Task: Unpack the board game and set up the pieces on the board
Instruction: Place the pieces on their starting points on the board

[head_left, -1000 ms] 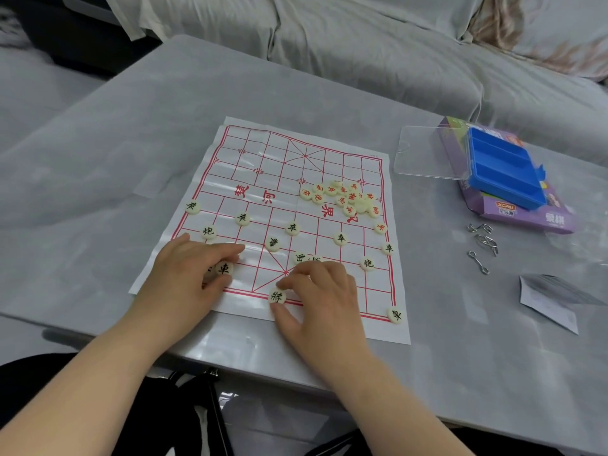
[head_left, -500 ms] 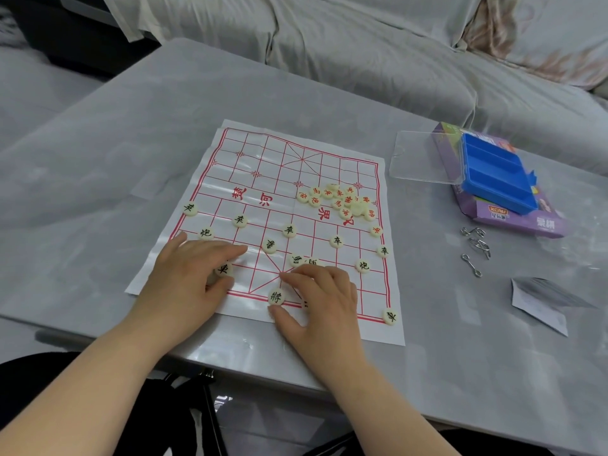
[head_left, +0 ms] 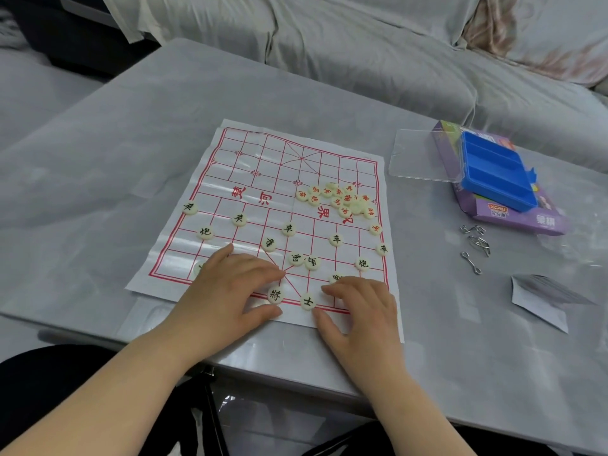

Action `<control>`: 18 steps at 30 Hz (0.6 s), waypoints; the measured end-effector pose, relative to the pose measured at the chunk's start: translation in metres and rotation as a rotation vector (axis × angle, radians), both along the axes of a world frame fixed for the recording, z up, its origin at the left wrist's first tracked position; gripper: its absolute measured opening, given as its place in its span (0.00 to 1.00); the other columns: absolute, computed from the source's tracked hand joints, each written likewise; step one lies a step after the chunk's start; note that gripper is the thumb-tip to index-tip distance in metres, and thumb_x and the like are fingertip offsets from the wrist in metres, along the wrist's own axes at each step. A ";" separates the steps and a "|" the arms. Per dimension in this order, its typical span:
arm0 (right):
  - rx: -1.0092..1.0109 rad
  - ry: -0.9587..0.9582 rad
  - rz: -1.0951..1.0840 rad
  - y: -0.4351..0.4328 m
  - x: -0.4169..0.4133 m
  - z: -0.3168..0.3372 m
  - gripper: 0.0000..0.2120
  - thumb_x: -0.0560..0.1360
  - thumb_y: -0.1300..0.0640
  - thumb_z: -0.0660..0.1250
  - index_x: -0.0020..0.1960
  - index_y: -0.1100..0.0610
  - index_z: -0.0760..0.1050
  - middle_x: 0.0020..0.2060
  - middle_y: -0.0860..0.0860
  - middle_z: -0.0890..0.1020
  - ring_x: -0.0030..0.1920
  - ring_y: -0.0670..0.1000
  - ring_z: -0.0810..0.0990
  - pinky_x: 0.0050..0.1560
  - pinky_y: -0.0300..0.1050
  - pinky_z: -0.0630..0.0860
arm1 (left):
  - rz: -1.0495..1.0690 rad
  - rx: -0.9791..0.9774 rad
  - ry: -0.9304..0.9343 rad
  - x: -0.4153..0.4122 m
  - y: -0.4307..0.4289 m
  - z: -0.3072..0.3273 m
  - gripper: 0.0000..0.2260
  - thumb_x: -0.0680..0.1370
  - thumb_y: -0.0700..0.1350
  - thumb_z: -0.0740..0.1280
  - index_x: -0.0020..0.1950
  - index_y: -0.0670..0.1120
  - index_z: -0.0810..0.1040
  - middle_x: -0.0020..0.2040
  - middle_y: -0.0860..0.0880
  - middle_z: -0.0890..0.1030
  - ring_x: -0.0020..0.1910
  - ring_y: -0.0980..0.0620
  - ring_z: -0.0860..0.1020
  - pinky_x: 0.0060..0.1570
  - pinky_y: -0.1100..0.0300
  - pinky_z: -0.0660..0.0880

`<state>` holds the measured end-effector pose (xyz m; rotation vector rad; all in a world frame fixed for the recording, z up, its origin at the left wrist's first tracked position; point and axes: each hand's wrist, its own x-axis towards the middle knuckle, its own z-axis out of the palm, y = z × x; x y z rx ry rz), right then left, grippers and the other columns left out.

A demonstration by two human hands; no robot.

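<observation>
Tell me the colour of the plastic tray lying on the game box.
The plastic tray is bright blue; the head view shows it.

So the left hand (head_left: 227, 291) sits over the near-left corner of the board (head_left: 256, 153), and one cream piece (head_left: 198, 268) only peeks out past it, no way to read its character. Same deal on the other side: the right hand (head_left: 362, 307) covers most of another piece (head_left: 337, 277) with its fingertips. Honestly can't tell if it's actually touching the 士 piece (head_left: 308, 301) or just bracketing it. The red-lettered pile (head_left: 342, 200) is heaped up, lower ones buried, print too tiny to read. The blue tray (head_left: 496, 179) hides most of the purple box (head_left: 526, 222). Both forearms run off the bottom edge, the tabletop (head_left: 131, 143) gets cut off on the right, and the leaflet (head_left: 539, 304) print is a blur.
</observation>
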<state>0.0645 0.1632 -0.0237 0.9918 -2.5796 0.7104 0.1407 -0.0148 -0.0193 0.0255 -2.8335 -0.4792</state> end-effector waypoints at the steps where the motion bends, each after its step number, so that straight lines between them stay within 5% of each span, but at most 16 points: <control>1: 0.005 -0.002 0.012 -0.001 0.000 0.000 0.15 0.67 0.44 0.59 0.44 0.52 0.79 0.41 0.46 0.81 0.46 0.45 0.69 0.47 0.39 0.67 | -0.004 0.001 -0.006 0.000 0.000 -0.001 0.21 0.68 0.58 0.57 0.50 0.49 0.81 0.47 0.53 0.83 0.46 0.51 0.81 0.54 0.51 0.65; 8: 0.090 0.000 0.035 -0.004 0.000 0.003 0.15 0.66 0.43 0.58 0.43 0.49 0.78 0.39 0.43 0.80 0.40 0.45 0.77 0.42 0.35 0.68 | 0.024 0.030 0.005 -0.004 0.001 -0.003 0.19 0.68 0.57 0.57 0.47 0.50 0.82 0.45 0.54 0.83 0.45 0.51 0.81 0.53 0.51 0.66; 13: 0.094 -0.009 0.045 -0.010 -0.003 0.000 0.13 0.67 0.46 0.58 0.41 0.50 0.79 0.38 0.45 0.80 0.43 0.45 0.67 0.41 0.37 0.67 | 0.024 0.021 0.043 -0.005 0.002 -0.002 0.17 0.67 0.56 0.57 0.43 0.50 0.83 0.43 0.54 0.82 0.43 0.51 0.81 0.52 0.50 0.66; 18: 0.045 -0.079 0.070 -0.008 -0.005 0.006 0.13 0.67 0.47 0.60 0.43 0.52 0.79 0.39 0.46 0.81 0.44 0.44 0.68 0.43 0.39 0.67 | 0.025 0.040 0.041 -0.005 0.002 -0.003 0.17 0.67 0.57 0.57 0.43 0.51 0.83 0.43 0.54 0.82 0.44 0.51 0.81 0.52 0.50 0.65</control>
